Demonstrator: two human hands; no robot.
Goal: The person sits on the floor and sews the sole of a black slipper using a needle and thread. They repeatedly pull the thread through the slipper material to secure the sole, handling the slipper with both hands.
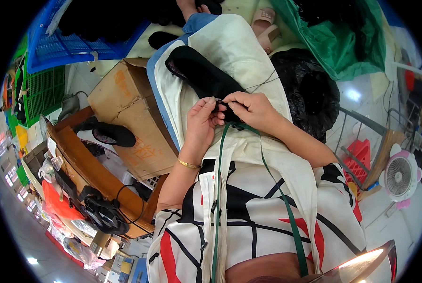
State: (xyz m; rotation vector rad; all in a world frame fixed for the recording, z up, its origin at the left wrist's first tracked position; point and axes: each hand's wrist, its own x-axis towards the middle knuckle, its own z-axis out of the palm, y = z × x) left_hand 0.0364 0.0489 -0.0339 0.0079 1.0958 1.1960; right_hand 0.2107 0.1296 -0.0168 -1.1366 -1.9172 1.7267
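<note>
Glasses (367,264) show nearest us. Beneath the black shoe (201,70) spreads our white apron (251,52) — the shoe stretches away from our left hand (202,115) and right hand (258,109), close together, both pinching its near end.

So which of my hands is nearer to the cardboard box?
Your left. The left hand is at the near end of the black shoe, to the right of the cardboard box; the right hand is farther right, beyond it.
</note>
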